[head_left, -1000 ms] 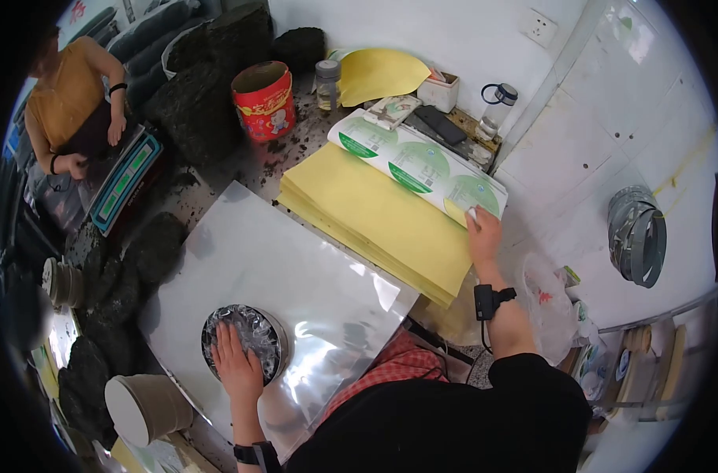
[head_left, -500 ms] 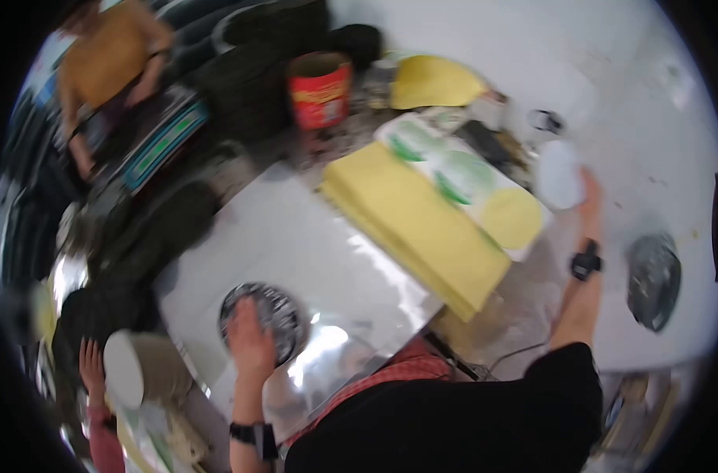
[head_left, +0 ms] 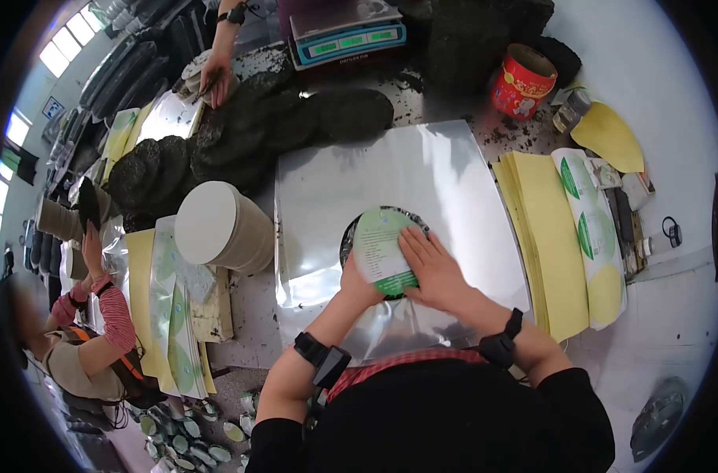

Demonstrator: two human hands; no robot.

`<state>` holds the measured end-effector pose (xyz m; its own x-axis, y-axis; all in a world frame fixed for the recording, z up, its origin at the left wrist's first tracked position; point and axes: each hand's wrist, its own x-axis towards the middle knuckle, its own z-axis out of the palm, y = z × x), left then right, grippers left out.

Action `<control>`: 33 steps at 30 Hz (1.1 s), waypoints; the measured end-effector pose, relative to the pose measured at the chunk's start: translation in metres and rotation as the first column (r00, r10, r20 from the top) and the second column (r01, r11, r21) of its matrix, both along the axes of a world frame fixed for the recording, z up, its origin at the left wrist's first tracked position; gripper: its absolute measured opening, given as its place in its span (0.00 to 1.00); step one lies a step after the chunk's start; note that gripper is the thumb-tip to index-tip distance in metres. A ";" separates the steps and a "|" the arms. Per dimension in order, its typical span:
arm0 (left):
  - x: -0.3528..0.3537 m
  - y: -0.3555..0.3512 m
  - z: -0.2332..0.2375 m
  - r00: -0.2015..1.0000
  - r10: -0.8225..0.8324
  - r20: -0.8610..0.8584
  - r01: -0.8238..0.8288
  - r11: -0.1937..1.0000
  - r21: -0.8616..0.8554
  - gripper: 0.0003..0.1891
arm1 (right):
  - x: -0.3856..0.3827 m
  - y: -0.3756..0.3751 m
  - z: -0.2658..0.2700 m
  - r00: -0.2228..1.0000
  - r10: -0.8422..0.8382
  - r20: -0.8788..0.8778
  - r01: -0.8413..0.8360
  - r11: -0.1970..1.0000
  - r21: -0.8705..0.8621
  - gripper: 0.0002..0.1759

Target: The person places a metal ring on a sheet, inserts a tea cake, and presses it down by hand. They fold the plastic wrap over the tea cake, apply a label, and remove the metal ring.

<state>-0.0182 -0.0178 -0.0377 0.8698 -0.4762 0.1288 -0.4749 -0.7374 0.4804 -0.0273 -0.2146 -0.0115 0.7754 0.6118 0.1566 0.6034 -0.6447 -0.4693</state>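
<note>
A round green and white printed label (head_left: 381, 244) lies over a dark round disc (head_left: 348, 239), which rests on the shiny silver sheets (head_left: 445, 181). My right hand (head_left: 436, 272) is spread flat on the label's right side, fingers apart. My left hand (head_left: 360, 282) is at the lower left edge of the label and disc; its fingers are partly hidden beneath the label. A stack of yellow sheets (head_left: 544, 244) lies to the right, with printed label sheets (head_left: 591, 229) beside it.
Dark round cakes (head_left: 296, 118) lie behind the silver sheets. A white round stack (head_left: 221, 225) stands at left. Farther back are a scale (head_left: 347, 43) and a red tin (head_left: 523, 83). A co-worker's hand (head_left: 217, 75) and another person's sleeve (head_left: 116, 319) show nearby.
My view has swung left. My right hand has come from the far right onto the disc, where the printed label now lies. My left hand has shifted from the disc's top to its edge.
</note>
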 end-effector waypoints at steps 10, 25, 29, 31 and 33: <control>0.008 0.023 0.036 0.922 0.081 -0.379 -0.318 0.717 -0.621 0.30 | 0.023 0.054 -0.016 0.996 -0.043 0.078 0.052 0.991 -0.122 0.41; 0.049 0.024 0.028 0.944 0.328 0.026 -0.314 0.923 -0.224 0.10 | 0.009 0.062 -0.015 0.993 -0.077 0.085 0.095 0.965 -0.244 0.38; 0.020 -0.002 0.130 0.979 0.021 0.202 -0.019 1.000 -0.014 0.08 | -0.002 0.050 0.022 0.991 0.066 0.112 -0.084 0.983 0.161 0.26; 0.027 0.039 0.171 0.987 0.158 -0.030 -0.155 0.983 0.095 0.10 | -0.014 0.030 0.087 0.943 0.017 0.332 -0.179 0.868 0.464 0.12; 0.026 0.098 0.185 0.924 0.356 -0.136 -0.373 0.920 -0.124 0.10 | 0.023 -0.010 0.082 0.974 -0.211 -0.081 0.200 0.642 0.740 0.17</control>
